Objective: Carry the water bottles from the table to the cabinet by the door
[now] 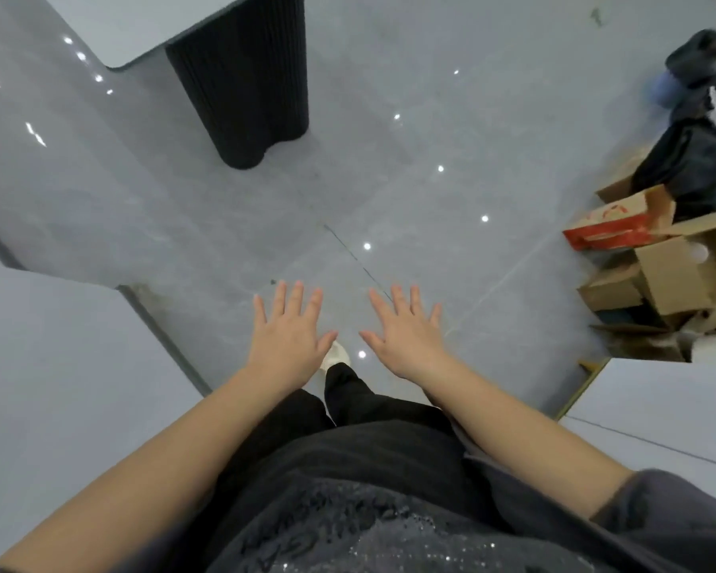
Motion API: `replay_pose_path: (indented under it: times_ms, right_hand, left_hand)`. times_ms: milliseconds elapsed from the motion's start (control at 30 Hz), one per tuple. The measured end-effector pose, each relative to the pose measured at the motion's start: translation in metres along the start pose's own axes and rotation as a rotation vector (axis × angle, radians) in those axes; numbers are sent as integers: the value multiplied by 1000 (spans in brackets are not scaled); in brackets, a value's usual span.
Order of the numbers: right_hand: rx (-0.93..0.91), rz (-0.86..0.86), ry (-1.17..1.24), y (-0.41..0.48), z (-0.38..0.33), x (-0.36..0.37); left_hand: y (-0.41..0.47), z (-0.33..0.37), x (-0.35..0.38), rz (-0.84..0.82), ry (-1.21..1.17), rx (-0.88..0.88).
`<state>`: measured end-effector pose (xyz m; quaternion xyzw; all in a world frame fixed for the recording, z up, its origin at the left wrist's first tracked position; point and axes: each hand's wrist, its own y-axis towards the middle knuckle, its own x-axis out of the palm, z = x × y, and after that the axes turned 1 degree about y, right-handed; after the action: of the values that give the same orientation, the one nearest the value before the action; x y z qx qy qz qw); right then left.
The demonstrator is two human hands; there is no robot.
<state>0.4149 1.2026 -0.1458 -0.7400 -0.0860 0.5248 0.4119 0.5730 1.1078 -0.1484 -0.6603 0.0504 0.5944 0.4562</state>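
Observation:
My left hand [289, 329] and my right hand [404, 330] are stretched out in front of me, palms down, fingers spread, side by side over the grey tiled floor. Neither holds anything. No water bottle shows in the head view. A pale table top [141, 22] with a black ribbed base [244, 84] stands ahead at the upper left. I cannot make out a cabinet or a door.
A grey surface [50, 357] lies close on my left and another [658, 407] on my right. Several open cardboard boxes [670, 266] and a red carton [612, 229] are piled at the right, with dark clothing [695, 146] behind them. Glossy floor [389, 179] stretches ahead.

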Motion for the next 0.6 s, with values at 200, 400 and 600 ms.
replay_pose_path:
  times_ms: [200,400,600]
  right_hand:
    - [-37,10,-22,43,-29,-45]
    - [-36,-5,-35,98,-92,-83]
    - [15,-8,42,154,-193,-122]
  left_hand:
    - [32,-27,-29,41,-51,-14]
    - [76,-97,-58,53,-93,-10]
    - [109,-213,-98,-25,-83,-5]
